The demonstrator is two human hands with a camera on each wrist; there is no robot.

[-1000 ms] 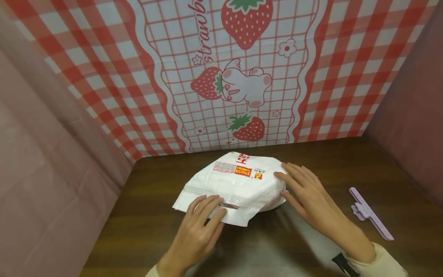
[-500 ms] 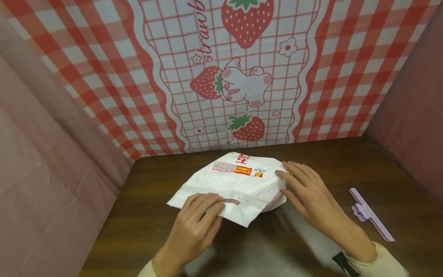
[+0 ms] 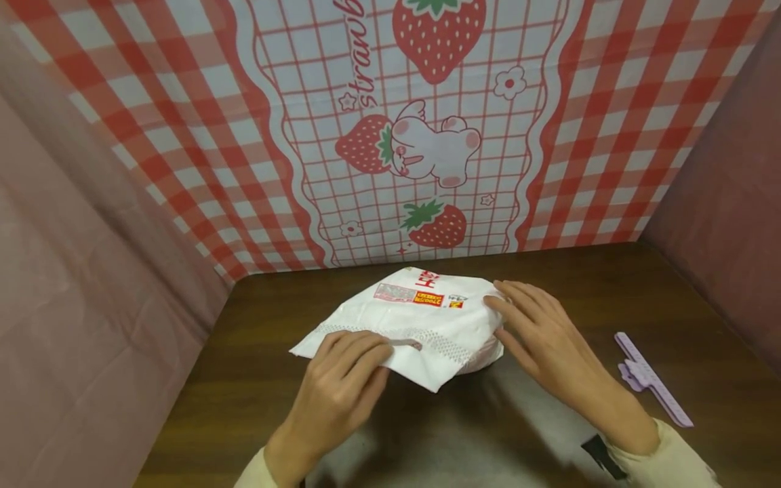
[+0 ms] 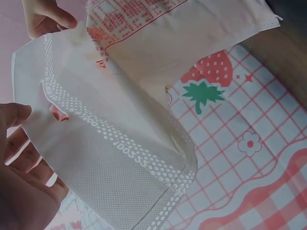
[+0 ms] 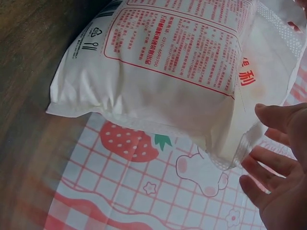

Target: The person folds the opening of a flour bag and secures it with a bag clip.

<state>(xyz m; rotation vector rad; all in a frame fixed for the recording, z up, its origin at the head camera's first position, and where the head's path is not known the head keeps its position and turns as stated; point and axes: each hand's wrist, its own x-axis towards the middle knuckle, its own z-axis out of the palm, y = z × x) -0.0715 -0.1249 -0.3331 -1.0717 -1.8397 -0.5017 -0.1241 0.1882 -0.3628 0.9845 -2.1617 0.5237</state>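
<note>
A white flour bag (image 3: 415, 318) with red and yellow print lies on the table, its dotted top flap toward me. A slot is cut in that flap. My left hand (image 3: 338, 386) pinches the flap's near edge beside the slot. In the left wrist view its thumb is on one face of the bag (image 4: 115, 148), with the other fingers behind. My right hand (image 3: 549, 346) touches the bag's right side with its fingertips, the fingers spread and loosely bent. In the right wrist view, the thumb and fingers stand apart about the bag's corner (image 5: 225, 153).
A purple sealing clip (image 3: 653, 379) lies on the brown wooden table (image 3: 244, 386), right of my right hand. Behind the table hangs a strawberry-print checked cloth (image 3: 421, 135). A pink curtain (image 3: 79, 325) hangs at the left, and a pink wall (image 3: 726, 203) stands on the right.
My left hand has moved slightly left and away from me, lifting the flap's near edge with it. The right hand has stayed almost still at the bag's side.
</note>
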